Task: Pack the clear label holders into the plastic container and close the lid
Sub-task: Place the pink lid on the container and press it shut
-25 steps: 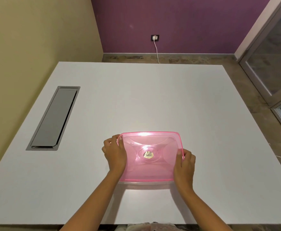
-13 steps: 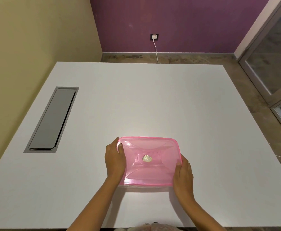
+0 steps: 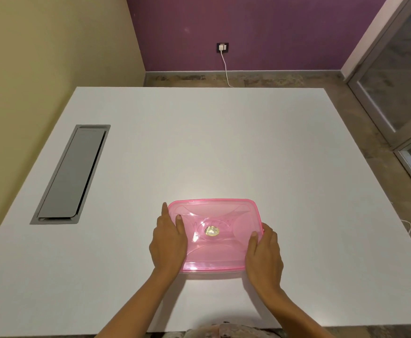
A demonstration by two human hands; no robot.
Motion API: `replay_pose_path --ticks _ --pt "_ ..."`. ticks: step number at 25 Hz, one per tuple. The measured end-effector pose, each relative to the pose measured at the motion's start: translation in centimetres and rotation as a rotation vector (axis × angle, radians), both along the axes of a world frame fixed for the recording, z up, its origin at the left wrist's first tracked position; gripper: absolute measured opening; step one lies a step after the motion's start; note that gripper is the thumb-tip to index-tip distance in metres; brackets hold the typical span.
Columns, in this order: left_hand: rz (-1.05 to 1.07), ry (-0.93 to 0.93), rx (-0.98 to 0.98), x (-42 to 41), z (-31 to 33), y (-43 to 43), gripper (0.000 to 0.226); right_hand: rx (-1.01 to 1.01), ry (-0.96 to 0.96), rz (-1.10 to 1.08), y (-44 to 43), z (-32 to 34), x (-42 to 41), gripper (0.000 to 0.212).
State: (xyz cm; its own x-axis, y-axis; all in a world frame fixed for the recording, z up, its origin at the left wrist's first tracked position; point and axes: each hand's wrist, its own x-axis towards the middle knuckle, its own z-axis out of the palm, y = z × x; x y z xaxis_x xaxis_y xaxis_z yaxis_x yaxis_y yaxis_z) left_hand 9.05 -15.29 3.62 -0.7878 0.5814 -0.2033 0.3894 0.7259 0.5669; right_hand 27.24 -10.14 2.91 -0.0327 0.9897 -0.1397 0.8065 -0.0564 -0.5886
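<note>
The fingers [image 3: 178,224] of the left hand [image 3: 167,242] lie flat and close together along the left edge of the pink lid [image 3: 215,234], the thumb on top of the lid and the other fingers down its outer side, so the hand is clamped on that edge. The right hand [image 3: 264,254] does the same at the right edge, thumb pressed on the lid near the corner and the rest of the fingers wrapped over the rim. The lid sits flat on the plastic container [image 3: 211,271], whose clear wall shows as a thin band under the near pink edge; a small shiny round sticker [image 3: 211,231] marks the lid's middle. Whether the clear label holders are inside cannot be told through the tinted plastic. The container rests on the white counter [image 3: 224,147], near its front edge and roughly central. Well apart to the left, a long grey cable hatch [image 3: 71,174] is set into the counter. Beyond the far edge, a white plug [image 3: 222,47] sits in a socket on the purple wall [image 3: 248,32], its cord hanging to the floor.
</note>
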Motion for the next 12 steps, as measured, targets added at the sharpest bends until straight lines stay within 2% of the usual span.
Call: replay_pose_path --ticks 3,6,9,12 --pt "-0.005 0.043 -0.055 0.2 0.0 -0.1 0.052 -0.047 -0.043 0.021 0.1 0.3 0.0 0.035" --pt "0.023 0.046 -0.079 0.3 0.1 -0.4 0.045 -0.157 0.065 -0.090 0.4 0.4 0.3 0.041" --pt "0.243 -0.113 -0.017 0.6 0.1 -1.2 0.042 -0.306 0.144 -0.281 0.8 -0.4 0.6 0.061" --pt "0.399 -0.275 -0.052 0.5 0.1 -1.7 0.057 -0.291 0.154 -0.302 1.0 -0.3 0.4 0.057"
